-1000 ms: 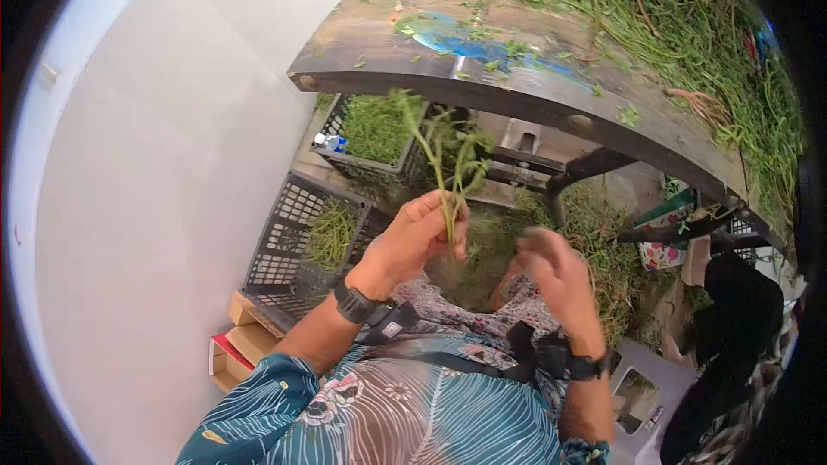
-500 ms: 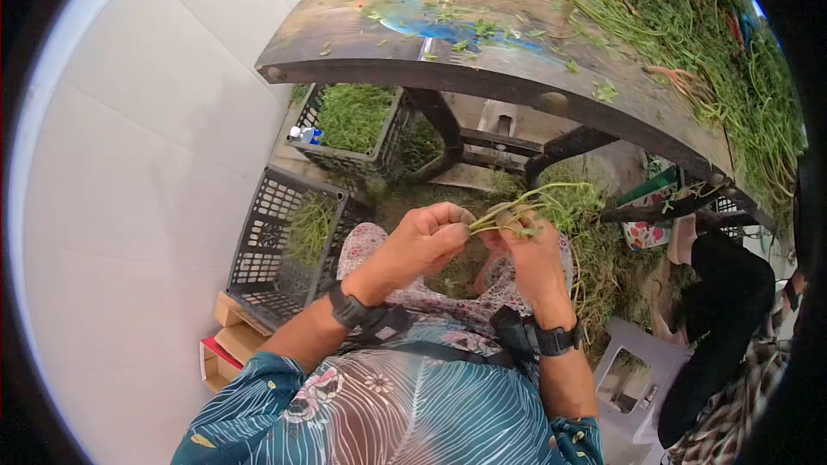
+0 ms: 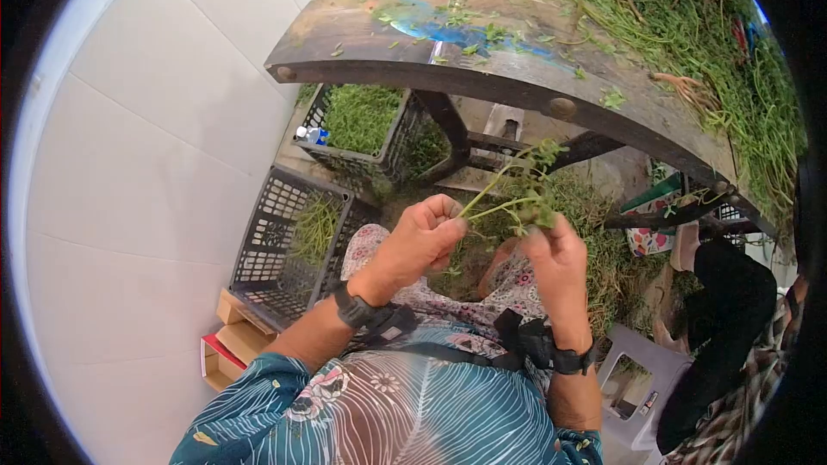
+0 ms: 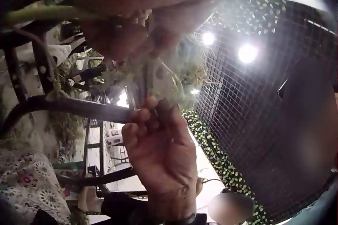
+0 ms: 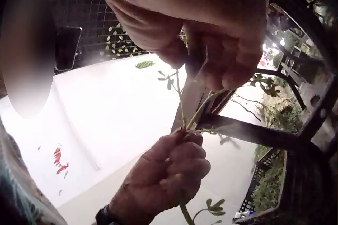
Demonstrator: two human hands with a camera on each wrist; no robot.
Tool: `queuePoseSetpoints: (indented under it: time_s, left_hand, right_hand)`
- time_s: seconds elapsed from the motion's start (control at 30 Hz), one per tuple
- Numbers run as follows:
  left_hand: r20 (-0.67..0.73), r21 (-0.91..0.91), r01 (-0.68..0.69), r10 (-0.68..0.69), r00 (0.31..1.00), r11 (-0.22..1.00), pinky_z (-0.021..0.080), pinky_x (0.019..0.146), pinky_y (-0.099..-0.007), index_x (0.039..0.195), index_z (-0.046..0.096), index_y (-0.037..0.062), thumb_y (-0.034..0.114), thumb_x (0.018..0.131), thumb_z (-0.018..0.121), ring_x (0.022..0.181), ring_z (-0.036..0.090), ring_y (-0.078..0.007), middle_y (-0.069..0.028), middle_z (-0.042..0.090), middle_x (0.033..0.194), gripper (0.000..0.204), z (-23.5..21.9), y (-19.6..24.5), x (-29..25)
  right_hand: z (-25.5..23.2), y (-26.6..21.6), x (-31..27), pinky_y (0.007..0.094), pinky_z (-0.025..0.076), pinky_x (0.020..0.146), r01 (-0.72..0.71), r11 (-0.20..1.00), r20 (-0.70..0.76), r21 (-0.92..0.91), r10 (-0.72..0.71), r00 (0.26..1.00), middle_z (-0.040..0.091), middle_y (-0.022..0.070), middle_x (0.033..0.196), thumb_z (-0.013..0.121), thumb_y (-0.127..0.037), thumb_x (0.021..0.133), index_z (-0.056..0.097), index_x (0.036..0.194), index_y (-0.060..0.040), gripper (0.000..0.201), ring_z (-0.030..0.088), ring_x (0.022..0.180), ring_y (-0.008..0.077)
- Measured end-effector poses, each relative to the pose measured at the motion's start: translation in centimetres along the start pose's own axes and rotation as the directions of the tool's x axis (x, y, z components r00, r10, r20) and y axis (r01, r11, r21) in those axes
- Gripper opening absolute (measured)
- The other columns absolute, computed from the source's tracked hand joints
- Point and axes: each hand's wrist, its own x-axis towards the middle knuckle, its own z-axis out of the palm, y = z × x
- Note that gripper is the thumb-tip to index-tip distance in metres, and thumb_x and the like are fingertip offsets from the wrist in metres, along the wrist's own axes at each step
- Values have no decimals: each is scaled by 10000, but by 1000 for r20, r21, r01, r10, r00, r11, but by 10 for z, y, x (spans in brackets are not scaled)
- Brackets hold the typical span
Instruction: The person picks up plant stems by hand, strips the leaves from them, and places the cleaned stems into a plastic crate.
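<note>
In the head view the left hand (image 3: pixel 412 245) pinches the lower stems of a small green sprig (image 3: pixel 493 198) between thumb and curled fingers. To its right the right hand (image 3: pixel 558 275) pinches the leafy end of the same sprig with thumb and fingertips. The right wrist view shows the left hand (image 5: pixel 163 177) curled round the stems (image 5: pixel 185 114), with the right hand (image 5: pixel 211 30) above at the thin shoots. Seen from the left wrist, the right hand (image 4: pixel 163 161) has its fingertips together at a thin stem.
A wooden table (image 3: pixel 413 77) heaped with greens (image 3: pixel 680 26) stands ahead. Below left are a crate of greens (image 3: pixel 362 120) and a black crate (image 3: pixel 284 232) with some stems. Cut plants lie on the floor (image 3: pixel 603 250); another person's leg (image 3: pixel 732 293) is at right.
The right hand first came over to the sprig, which swung from upright to slanting right. Since then the right hand has drawn a little away rightward, along to the leafy end.
</note>
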Motion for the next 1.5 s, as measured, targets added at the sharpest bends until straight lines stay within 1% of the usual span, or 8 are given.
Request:
queuePoseSetpoints:
  time_s: [0.2,0.6,0.73,0.8,1.0,1.17,1.3,1.5]
  left_hand:
    - [-10,27,-32,32,999,999,312,405,-179,876,510,48,114,841,550,447,373,-30,46,458,598,85,4,-5,0]
    - [62,178,-124,114,992,976,301,424,-156,889,534,56,161,848,580,488,402,8,69,503,613,122,12,-9,0]
    - [57,264,-131,120,991,955,303,437,-155,880,532,51,138,848,568,496,400,10,74,491,606,100,5,-10,-1]
    - [41,269,-127,120,992,955,301,443,-157,876,531,48,125,846,563,499,396,12,76,486,605,88,-2,-8,-2]
    - [-10,269,-112,119,993,957,293,468,-165,866,532,36,104,841,553,531,385,14,76,476,623,75,-10,-5,-1]
    - [34,448,-149,150,988,882,290,488,-170,866,527,35,86,825,562,561,378,6,72,463,643,74,-5,-6,0]
    - [49,379,-155,147,988,912,300,493,-174,860,530,30,74,817,566,563,384,1,65,472,652,71,-2,-5,-3]
    - [17,491,-174,190,982,854,322,499,-176,845,534,26,74,814,570,570,401,-5,61,475,656,68,-9,-5,-5]
  right_hand:
    - [25,20,2,381,472,673,415,838,193,-355,-368,909,613,190,857,511,-110,814,576,996,-14,216,594,753,352]
    - [37,44,12,391,447,608,59,973,93,-223,-39,995,580,178,750,460,-144,830,567,899,-20,178,572,675,318]
    - [18,82,17,264,427,536,-140,941,-16,308,152,988,566,43,745,442,-110,856,523,921,-42,124,525,617,144]
    - [-9,70,24,254,413,518,-361,516,44,777,528,848,546,28,759,455,-104,849,505,939,-65,110,510,622,133]
    - [-60,54,14,263,436,545,57,553,-195,831,194,961,538,50,767,459,-70,825,522,963,-41,154,499,627,135]
    - [-37,6,10,290,444,580,96,981,-188,169,-64,980,543,46,756,519,-101,815,567,977,-40,180,530,665,164]
    - [-2,-4,6,328,451,618,123,935,65,-332,-108,992,569,90,776,561,-108,789,605,935,-21,176,578,719,228]
    - [2,16,-1,376,449,651,236,880,261,-412,-134,956,570,150,802,576,-126,768,599,940,-38,194,567,751,335]
